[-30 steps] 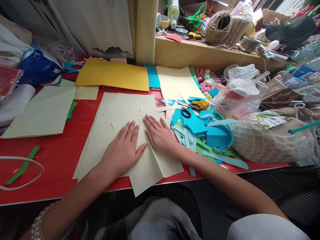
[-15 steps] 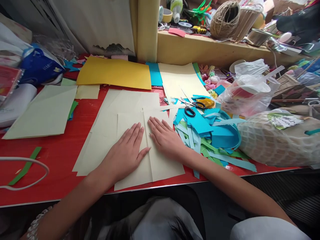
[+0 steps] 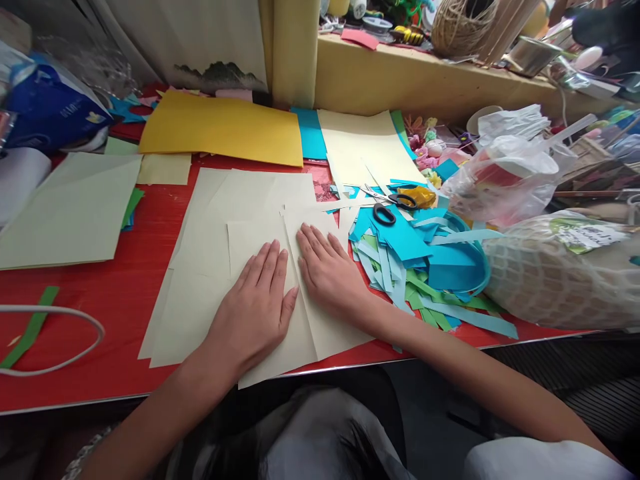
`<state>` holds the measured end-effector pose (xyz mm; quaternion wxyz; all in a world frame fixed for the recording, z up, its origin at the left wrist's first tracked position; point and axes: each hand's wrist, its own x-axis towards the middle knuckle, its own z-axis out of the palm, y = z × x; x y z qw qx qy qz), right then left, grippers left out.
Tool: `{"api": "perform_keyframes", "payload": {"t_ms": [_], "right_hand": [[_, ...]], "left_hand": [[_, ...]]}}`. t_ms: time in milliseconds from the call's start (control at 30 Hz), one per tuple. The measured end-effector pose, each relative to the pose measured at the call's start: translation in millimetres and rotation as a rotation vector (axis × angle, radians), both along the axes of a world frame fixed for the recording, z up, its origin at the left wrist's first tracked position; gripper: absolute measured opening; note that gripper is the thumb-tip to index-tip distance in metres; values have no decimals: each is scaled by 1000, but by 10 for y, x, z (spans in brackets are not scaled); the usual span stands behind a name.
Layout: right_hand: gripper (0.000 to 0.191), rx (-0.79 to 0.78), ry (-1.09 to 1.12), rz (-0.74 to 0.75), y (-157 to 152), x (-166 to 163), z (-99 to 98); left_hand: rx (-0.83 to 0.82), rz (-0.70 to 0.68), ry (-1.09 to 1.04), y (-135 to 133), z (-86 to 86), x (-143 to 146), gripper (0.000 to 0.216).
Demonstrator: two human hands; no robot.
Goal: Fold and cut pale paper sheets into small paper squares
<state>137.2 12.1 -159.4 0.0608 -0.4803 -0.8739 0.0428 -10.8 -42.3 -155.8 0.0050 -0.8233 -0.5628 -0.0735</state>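
Resting palm-down on cream paper (image 3: 300,343), left hand (image 3: 255,310), right hand (image 3: 333,277), fingers (image 3: 269,263) slightly spread

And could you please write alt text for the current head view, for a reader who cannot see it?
A person's left hand and right hand rest flat on pale paper on a red table. Black-handled scissors lie among blue and green paper scraps to the right; yellow paper lies farther back.

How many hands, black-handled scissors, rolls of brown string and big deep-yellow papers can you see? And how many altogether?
Hands: 2 (left hand, right hand)
Black-handled scissors: 1 pair
Roll of brown string: 1
Big deep-yellow paper: 1
Total: 5
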Motion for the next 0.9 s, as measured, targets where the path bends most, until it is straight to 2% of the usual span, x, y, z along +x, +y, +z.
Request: {"api": "perform_keyframes", "payload": {"t_ms": [400,733,833,900], "right_hand": [[55,7,0,-14,-23,-22,21],[54,20,-18,-23,-26,-29,11],[54,15,-7,-19,-26,-20,9],[54,7,1,-14,-28,-11,11]], "left_hand": [[47,91,-120,-64,-34,115,59],[63,157,-96,-117,-44,193,59],[13,97,-30,-48,8,63,59],[-53,29,1,105,91,-85,57]]}}
